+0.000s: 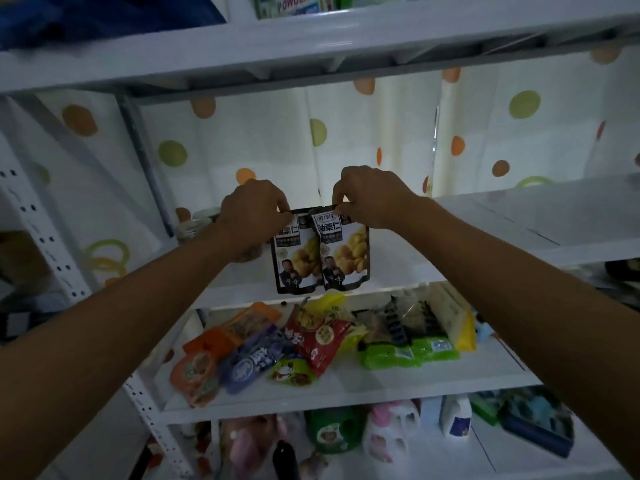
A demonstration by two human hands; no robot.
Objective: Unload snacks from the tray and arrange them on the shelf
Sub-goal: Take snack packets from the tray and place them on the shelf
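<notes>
- At the front edge of the middle shelf (467,258), near its centre: two black chestnut pouches hang upright side by side, the right pouch (344,251) slightly overlapping the left pouch (294,261), their bottom corners at or just above the shelf lip; contact cannot be confirmed.
- Left hand (252,211): fingers closed in a pinch on the top seam of the left pouch.
- Right hand (369,199): likewise pinched shut on the top seam of the right pouch.
- Handling, judged: light, flexible film pouches with a glossy and probably slippery face. The flat sealed top strip is the firmest place to hold. The contents look lumpy and not fragile. A gusseted base should let them stand, though they may tip forward this close to the edge.
- Materials: white painted metal shelving with perforated uprights (45,237); a spotted curtain (277,140) behind.
- Lower shelf (346,393): a loose heap of mixed snack packets (311,337), crinkled foil and plastic in orange, purple, red and green, lying flat and overlapping.
- No tray is identifiable in view.
</notes>
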